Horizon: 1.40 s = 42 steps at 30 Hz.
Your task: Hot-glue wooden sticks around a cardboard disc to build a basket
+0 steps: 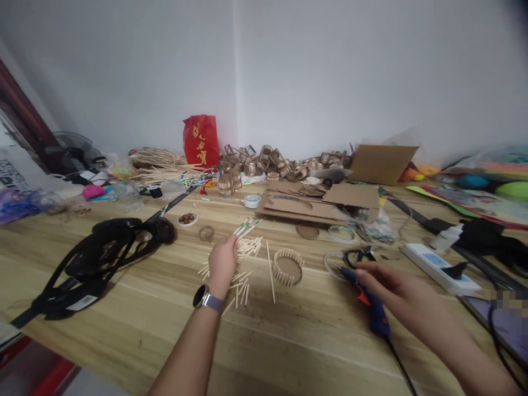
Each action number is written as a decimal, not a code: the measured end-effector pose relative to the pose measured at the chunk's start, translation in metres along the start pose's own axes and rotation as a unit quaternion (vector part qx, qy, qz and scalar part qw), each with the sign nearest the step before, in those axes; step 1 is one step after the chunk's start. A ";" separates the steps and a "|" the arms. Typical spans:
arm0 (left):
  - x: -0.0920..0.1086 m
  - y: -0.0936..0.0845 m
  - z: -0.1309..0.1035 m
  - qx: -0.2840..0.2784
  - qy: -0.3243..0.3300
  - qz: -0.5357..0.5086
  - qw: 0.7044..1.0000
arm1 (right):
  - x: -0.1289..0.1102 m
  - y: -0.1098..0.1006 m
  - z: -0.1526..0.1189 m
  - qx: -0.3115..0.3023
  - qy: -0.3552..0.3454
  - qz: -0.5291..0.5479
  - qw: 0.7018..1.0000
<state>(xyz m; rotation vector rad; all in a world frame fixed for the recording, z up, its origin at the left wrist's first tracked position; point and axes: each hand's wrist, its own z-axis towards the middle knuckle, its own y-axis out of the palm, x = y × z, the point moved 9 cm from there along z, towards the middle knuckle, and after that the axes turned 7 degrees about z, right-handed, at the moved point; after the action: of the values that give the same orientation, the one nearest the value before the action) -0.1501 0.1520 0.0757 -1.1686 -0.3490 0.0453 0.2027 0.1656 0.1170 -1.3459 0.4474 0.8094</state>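
My left hand (pixel 223 261), with a watch on its wrist, is curled over a loose pile of short wooden sticks (pixel 249 247). Thin white-and-green strips (pixel 247 225) stick out from its fingertips and look pinched there. To the right, a ring of short upright sticks (pixel 289 268) stands around a round cardboard base. One longer stick (pixel 270 272) lies between the pile and this ring. My right hand (pixel 398 291) has its fingers stretched out beside and partly over a blue hot glue gun (pixel 377 313) with an orange trigger. Whether the fingers touch it is unclear.
Black straps and gear (pixel 111 258) lie at left. A small dish of brown balls (pixel 187 219), cardboard sheets (pixel 305 203) and a white tape roll (pixel 252 201) are farther back. At right are a power strip (pixel 439 269) and a glue bottle (pixel 447 236). Small stick baskets (pixel 284 162) crowd the wall.
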 end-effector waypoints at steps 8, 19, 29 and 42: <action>0.107 0.007 -0.048 -0.163 0.089 -0.634 0.751 | -0.079 0.071 0.001 -0.110 -0.135 0.144 0.974; 0.106 0.023 -0.055 -0.175 0.060 -0.576 0.796 | -0.070 0.078 0.011 -0.128 -0.147 0.150 0.969; 0.087 0.044 -0.039 -0.096 0.184 -0.293 0.933 | -0.041 0.121 0.015 -0.192 -0.159 -0.037 0.968; 0.094 0.076 -0.040 -0.160 0.192 -0.322 0.913 | -0.041 0.138 0.009 -0.230 -0.174 -0.035 0.957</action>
<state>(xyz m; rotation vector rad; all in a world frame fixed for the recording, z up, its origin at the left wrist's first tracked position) -0.0384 0.1669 0.0163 -1.3007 -0.3840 -0.8395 0.0734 0.1659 0.0540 -1.5906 -0.0765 1.1106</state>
